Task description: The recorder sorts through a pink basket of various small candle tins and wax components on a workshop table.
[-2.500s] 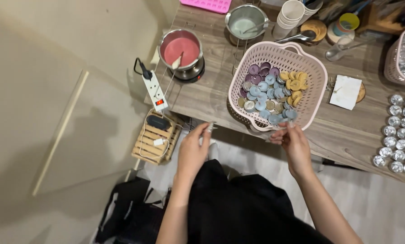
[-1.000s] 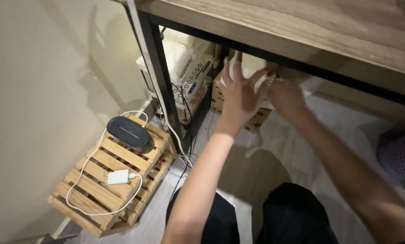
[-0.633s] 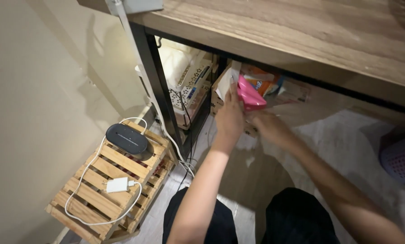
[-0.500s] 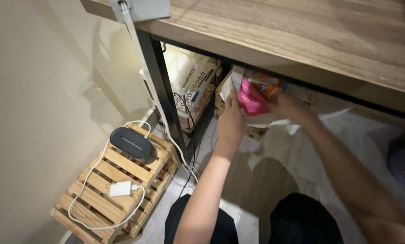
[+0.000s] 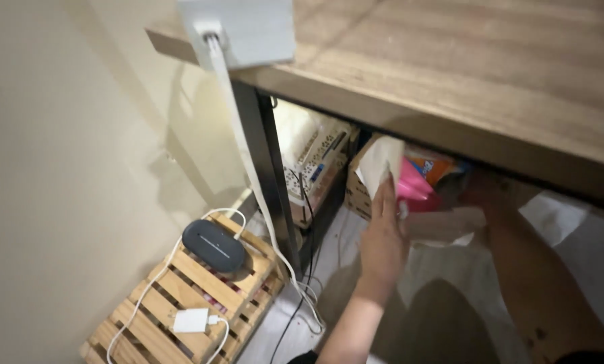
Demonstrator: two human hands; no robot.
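Under the wooden table (image 5: 490, 87) stands a cardboard box (image 5: 357, 195). My left hand (image 5: 384, 237) reaches up to it, fingers stretched flat against its pale flap (image 5: 378, 163). Just behind the fingers a pink soft object (image 5: 411, 190) shows inside the box, with an orange and blue packet (image 5: 435, 168) beside it. My right hand (image 5: 485, 194) is deeper in the box in the table's shadow; its fingers are hidden. A whitish sheet or bag (image 5: 450, 224) lies between my two arms.
A black table leg (image 5: 269, 168) stands left of the box, with printed cartons (image 5: 315, 158) behind it. A white power strip (image 5: 238, 28) sits on the table corner, its cable (image 5: 248, 168) hanging down. On the floor, a wooden slat crate (image 5: 194, 303) carries a dark oval device (image 5: 214, 245) and white charger (image 5: 191, 321).
My view dropped from the tabletop with the basket to under the table. Both hands went into the cardboard box, the flap was pushed back and the pink object came into sight.
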